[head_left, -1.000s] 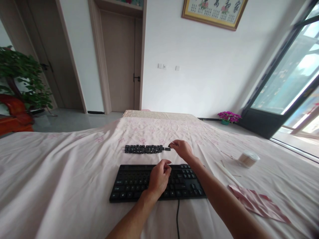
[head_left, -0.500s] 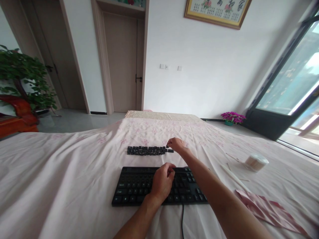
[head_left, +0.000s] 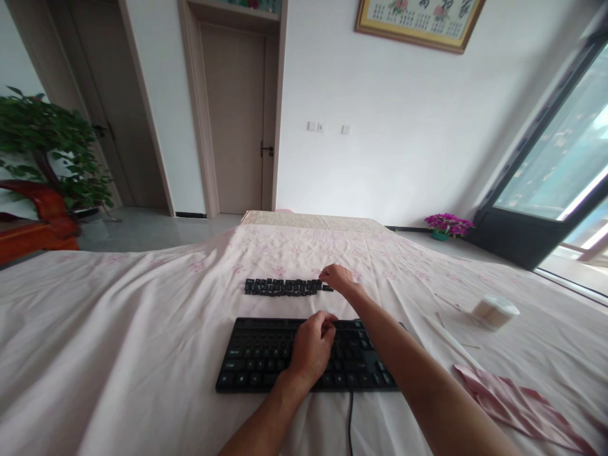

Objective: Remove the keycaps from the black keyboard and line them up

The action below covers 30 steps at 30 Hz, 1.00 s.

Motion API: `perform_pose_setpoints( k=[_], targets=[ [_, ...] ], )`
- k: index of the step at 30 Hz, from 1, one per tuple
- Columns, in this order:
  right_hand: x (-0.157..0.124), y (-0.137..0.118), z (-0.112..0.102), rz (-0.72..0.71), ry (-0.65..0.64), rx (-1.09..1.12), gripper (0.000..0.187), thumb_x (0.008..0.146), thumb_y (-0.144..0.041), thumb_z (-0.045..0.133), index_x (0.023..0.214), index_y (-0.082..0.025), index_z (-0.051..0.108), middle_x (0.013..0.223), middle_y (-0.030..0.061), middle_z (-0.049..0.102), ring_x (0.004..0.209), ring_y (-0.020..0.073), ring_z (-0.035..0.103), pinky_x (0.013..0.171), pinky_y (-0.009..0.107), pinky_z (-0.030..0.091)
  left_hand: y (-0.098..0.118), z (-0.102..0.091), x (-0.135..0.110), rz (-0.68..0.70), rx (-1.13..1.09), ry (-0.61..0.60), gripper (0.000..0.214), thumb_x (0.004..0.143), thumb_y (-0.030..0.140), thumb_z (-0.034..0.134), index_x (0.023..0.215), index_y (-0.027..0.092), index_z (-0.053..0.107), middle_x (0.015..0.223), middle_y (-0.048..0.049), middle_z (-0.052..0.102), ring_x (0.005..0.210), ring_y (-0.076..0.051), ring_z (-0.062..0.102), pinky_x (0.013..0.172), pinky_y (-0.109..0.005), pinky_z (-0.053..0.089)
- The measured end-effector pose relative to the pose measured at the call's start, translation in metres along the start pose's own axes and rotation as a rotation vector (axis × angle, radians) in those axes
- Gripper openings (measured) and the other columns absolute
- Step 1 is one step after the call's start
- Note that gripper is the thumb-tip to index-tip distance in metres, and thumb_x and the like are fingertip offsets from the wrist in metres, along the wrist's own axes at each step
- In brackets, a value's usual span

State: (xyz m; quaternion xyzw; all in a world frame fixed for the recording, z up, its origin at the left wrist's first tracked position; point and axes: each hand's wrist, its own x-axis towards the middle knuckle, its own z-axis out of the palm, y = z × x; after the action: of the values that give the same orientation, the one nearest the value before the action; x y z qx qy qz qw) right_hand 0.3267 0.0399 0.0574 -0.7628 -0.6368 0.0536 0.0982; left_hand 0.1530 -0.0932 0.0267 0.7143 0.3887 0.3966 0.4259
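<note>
Laying out loose keys on the cloth

Your left hand sits over the keyboard, fingers curled; whether it grips anything can't be told. Beyond it, your right hand is at the right end of those keys, fingertips drawn together, anything between them hidden. You seem to be placing one; next calls for easing off without nudging its neighbours.

This is a room in a home: a floral cloth, wooden doors, a framed picture, a leafy plant and potted flowers show it.
</note>
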Motion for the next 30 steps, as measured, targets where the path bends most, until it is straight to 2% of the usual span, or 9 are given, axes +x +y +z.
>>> perform_pose_setpoints(
  k=[5, 9, 11, 16, 20, 23, 26, 30],
  targets=[
    [-0.02, -0.01, -0.018, -0.052, 0.068, 0.061, 0.036, 0.09, -0.044, 0.045, 0.091, -0.021, 0.073, 0.088, 0.0071, 0.071, 0.084, 0.0194, 0.063, 0.068, 0.024, 0.04, -0.002, 0.001, 0.0, 0.008, 0.013, -0.002, 0.025, 0.08, 0.017, 0.049, 0.099, 0.021, 0.063, 0.091, -0.0017, 0.069, 0.085, -0.015, 0.063, 0.081, -0.027, 0.046],
    [-0.05, -0.019, -0.037, -0.137, 0.124, 0.136, 0.051, 0.097, -0.047, 0.026, 0.096, -0.025, 0.071, 0.094, 0.0017, 0.072, 0.09, 0.016, 0.062, 0.074, 0.021, 0.04, -0.003, 0.002, -0.001, 0.03, 0.037, -0.006, 0.023, 0.081, 0.017, 0.048, 0.097, 0.021, 0.064, 0.091, -0.0017, 0.069, 0.083, -0.015, 0.063, 0.08, -0.027, 0.046],
    [-0.068, -0.02, -0.046, -0.175, 0.156, 0.188, 0.052, 0.097, -0.048, 0.026, 0.091, -0.024, 0.072, 0.089, 0.0006, 0.072, 0.087, 0.0156, 0.063, 0.073, 0.021, 0.039, -0.004, 0.003, -0.001, 0.042, 0.056, -0.007, 0.022, 0.082, 0.018, 0.047, 0.096, 0.021, 0.065, 0.091, -0.0015, 0.069, 0.081, -0.014, 0.063, 0.08, -0.026, 0.047],
    [-0.111, -0.01, -0.052, -0.249, 0.183, 0.415, 0.045, 0.094, -0.046, 0.034, 0.087, -0.021, 0.072, 0.075, -0.0006, 0.071, 0.061, 0.0113, 0.059, 0.063, 0.021, 0.041, -0.006, 0.004, -0.001, 0.068, 0.144, -0.019, 0.022, 0.082, 0.018, 0.047, 0.094, 0.022, 0.065, 0.089, -0.001, 0.068, 0.079, -0.014, 0.061, 0.077, -0.026, 0.046],
    [-0.137, 0.004, -0.049, -0.215, 0.131, 0.65, 0.045, 0.092, -0.046, 0.037, 0.094, -0.017, 0.07, 0.076, 0.0024, 0.071, 0.05, 0.0094, 0.052, 0.053, 0.02, 0.042, -0.007, 0.004, -0.003, 0.09, 0.194, -0.031, 0.021, 0.083, 0.017, 0.047, 0.094, 0.022, 0.064, 0.089, -0.0005, 0.067, 0.08, -0.014, 0.061, 0.076, -0.025, 0.045],
    [-0.153, 0.012, -0.048, -0.174, 0.089, 0.792, 0.045, 0.091, -0.049, 0.04, 0.102, -0.015, 0.067, 0.083, 0.0048, 0.071, 0.052, 0.0094, 0.054, 0.05, 0.02, 0.042, -0.005, 0.004, -0.004, 0.105, 0.226, -0.043, 0.02, 0.083, 0.017, 0.048, 0.093, 0.023, 0.064, 0.09, -0.0007, 0.067, 0.083, -0.015, 0.06, 0.077, -0.025, 0.045],
    [-0.165, 0.017, -0.049, -0.153, 0.07, 0.823, 0.043, 0.09, -0.049, 0.043, 0.103, -0.015, 0.066, 0.092, 0.0067, 0.071, 0.058, 0.0108, 0.058, 0.052, 0.02, 0.043, -0.003, 0.004, -0.005, 0.11, 0.254, -0.054, 0.02, 0.083, 0.017, 0.048, 0.094, 0.023, 0.065, 0.091, -0.0009, 0.067, 0.085, -0.015, 0.06, 0.078, -0.025, 0.045],
    [-0.171, 0.02, -0.047, -0.127, 0.121, 0.752, 0.048, 0.092, -0.05, 0.035, 0.095, -0.014, 0.067, 0.083, 0.0066, 0.072, 0.053, 0.0108, 0.055, 0.054, 0.022, 0.045, -0.001, 0.004, -0.005, 0.1, 0.272, -0.068, 0.021, 0.083, 0.016, 0.048, 0.094, 0.022, 0.065, 0.092, -0.0013, 0.067, 0.086, -0.015, 0.061, 0.079, -0.025, 0.045]
  ],
)
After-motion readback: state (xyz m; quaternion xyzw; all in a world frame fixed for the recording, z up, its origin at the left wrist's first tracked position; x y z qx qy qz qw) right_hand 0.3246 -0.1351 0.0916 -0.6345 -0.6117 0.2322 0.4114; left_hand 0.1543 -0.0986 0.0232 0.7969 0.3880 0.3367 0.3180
